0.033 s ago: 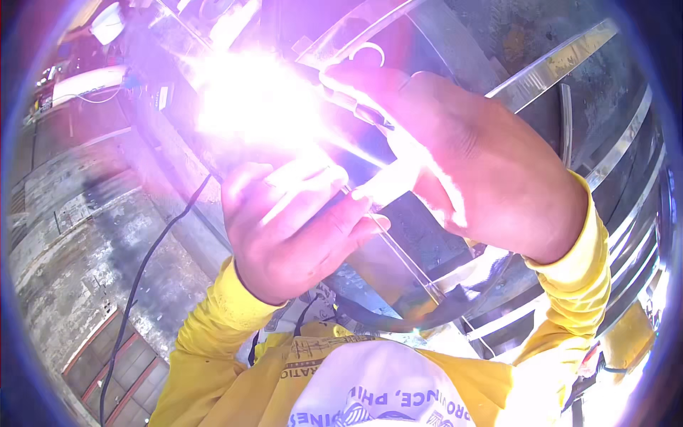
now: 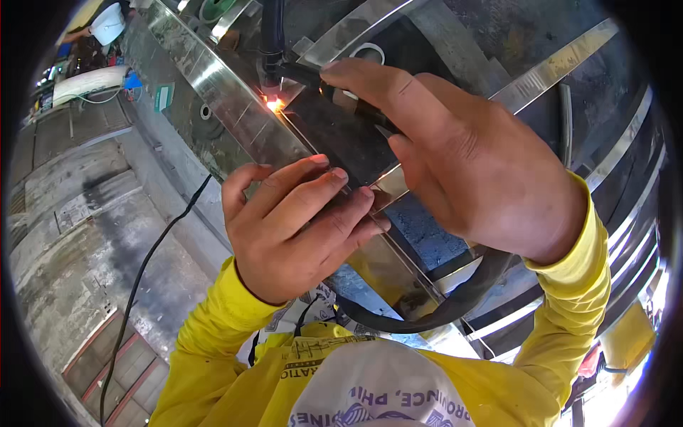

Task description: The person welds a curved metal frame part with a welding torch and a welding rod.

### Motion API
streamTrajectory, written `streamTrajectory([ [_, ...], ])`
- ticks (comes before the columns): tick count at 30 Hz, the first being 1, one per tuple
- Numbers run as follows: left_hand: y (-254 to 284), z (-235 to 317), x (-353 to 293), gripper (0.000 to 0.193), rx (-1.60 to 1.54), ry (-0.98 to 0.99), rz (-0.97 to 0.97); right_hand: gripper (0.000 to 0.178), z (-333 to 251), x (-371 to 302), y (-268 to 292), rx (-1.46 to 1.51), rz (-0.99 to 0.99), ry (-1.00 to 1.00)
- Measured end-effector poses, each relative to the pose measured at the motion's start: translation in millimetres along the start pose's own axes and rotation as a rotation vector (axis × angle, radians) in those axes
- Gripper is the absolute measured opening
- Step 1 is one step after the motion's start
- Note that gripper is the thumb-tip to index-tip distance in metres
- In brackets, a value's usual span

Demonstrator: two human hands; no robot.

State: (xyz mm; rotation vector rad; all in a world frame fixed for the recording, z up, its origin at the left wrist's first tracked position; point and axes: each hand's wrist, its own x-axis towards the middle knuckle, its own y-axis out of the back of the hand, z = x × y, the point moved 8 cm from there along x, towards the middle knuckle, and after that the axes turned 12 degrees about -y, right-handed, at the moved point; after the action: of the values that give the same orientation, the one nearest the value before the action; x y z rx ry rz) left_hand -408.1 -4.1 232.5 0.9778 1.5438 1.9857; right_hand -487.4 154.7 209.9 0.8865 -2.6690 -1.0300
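My right hand is closed around the black handle of a welding torch, its index finger stretched along it. Below the torch head an orange glow burns at the edge of a shiny metal bar. My left hand lies palm down a little nearer to me, fingers extended and apart. Its fingertips rest at the metal frame, close to the joint with a crosspiece. Whatever lies under the left palm is hidden.
A thick black hose loops below my right hand. More metal bars cross at the right. A white ring lies beyond the torch. At left, a black cable trails over the floor; a white bucket stands farther off.
The blinding white-violet arc that covered the torch head and part of the bars has shrunk to a small orange glow. Both hands stay in nearly the same place.
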Motion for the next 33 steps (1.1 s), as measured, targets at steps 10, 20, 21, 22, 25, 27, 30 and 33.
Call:
streamTrajectory([
  [10,3.2,-0.6,3.4,0.043,-0.004,0.013,-0.002,0.082,-0.2,1.5,-0.2,-0.033,0.006,-0.046],
  [20,2.0,-0.4,2.1,0.043,0.004,0.024,-0.019,0.081,-3.3,-3.4,-2.3,-0.041,0.082,-0.016],
  [21,2.2,-0.4,2.0,0.043,0.006,0.022,-0.023,0.081,-4.1,-3.6,-2.2,-0.052,0.080,-0.017],
  [22,2.2,-0.6,2.0,0.043,0.007,0.022,-0.022,0.081,-4.9,-3.3,-1.5,-0.052,0.081,-0.017],
  [25,2.6,-1.1,2.4,0.044,0.005,0.018,-0.011,0.081,-3.8,-1.1,-2.2,-0.046,0.062,-0.036],
  [27,2.1,-1.4,3.0,0.044,0.007,0.017,-0.020,0.079,-2.5,0.0,-1.4,-0.041,0.076,-0.033],
  [30,2.7,-1.2,4.4,0.044,0.006,0.008,0.001,0.081,-1.3,-0.8,-0.8,-0.064,0.050,-0.062],
  [33,5.7,-2.3,19.0,0.045,-0.045,0.011,-0.066,0.083,-0.7,-1.8,-1.5,-0.006,0.086,0.051],
])
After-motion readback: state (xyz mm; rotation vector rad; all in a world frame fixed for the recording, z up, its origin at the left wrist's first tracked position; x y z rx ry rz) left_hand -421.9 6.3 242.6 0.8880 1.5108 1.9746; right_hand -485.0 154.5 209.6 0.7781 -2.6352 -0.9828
